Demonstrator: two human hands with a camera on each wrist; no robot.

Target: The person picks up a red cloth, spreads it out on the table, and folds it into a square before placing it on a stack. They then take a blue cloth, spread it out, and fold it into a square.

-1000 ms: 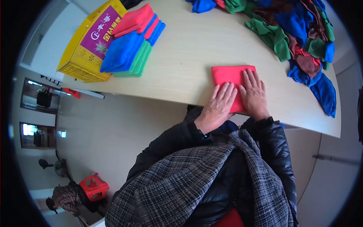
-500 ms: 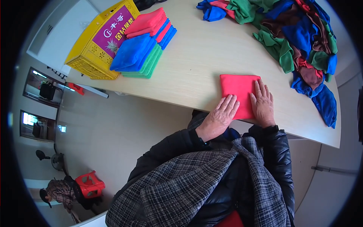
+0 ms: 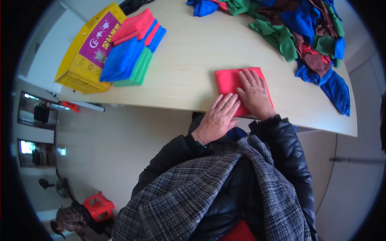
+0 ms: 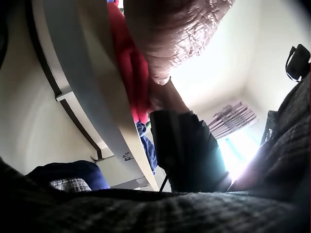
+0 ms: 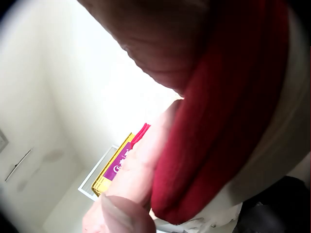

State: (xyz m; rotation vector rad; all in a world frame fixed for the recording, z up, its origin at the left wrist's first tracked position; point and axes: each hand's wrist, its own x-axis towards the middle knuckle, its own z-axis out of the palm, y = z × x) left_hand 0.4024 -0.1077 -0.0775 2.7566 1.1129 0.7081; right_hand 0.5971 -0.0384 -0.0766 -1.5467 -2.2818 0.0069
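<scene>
A folded red cloth [image 3: 229, 82] lies flat at the table's front edge in the head view. My left hand [image 3: 216, 120] rests with straight fingers on its lower left part. Spread fingers of my right hand [image 3: 255, 94] lie across its right half. In the left wrist view, the red cloth [image 4: 127, 68] shows as thick layers under the left hand [image 4: 170, 34]. The right wrist view has the cloth's folded edge [image 5: 209, 141] close up, with the right hand [image 5: 155, 39] above and the other hand's fingers [image 5: 141, 165] beside it.
Stacked folded cloths [image 3: 122, 60], red, blue and green, stand at the left by a yellow crate [image 3: 76, 66]. A loose heap of blue, green, brown and red cloths [image 3: 305, 24] covers the back right of the table [image 3: 181, 86]. Another person [image 3: 72, 219] is by a red stool [image 3: 98, 207].
My right hand has moved inward from the cloth's right edge onto its surface. The left hand stays on the lower left part. The head view has shifted.
</scene>
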